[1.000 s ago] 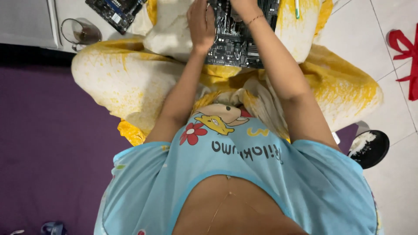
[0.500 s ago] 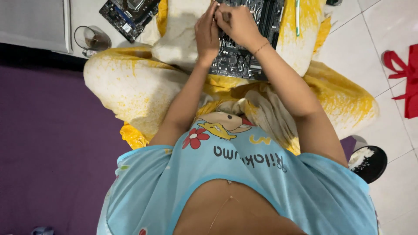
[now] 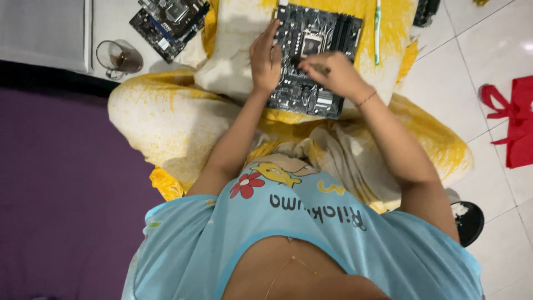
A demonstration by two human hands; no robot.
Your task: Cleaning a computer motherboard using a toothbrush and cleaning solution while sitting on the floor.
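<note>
Circuit board (image 3: 316,61) lying flat on yellow-and-white cloth (image 3: 166,122) over the lap. Left hand (image 3: 265,61) spread flat, steadying its left edge. Right hand (image 3: 332,72) pinched around a thin tool (image 3: 320,68), tip at mid-board. Work apparently midway, end unclear.

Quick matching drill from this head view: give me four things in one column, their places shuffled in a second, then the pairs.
1 motherboard
2 second circuit board
3 glass mug
4 red cloth

a right edge, on the white tiles
b on the lap, under both hands
c top left, on the floor
d just left of the yellow-clad knee

Pairs: 1-b, 2-c, 3-d, 4-a
</note>
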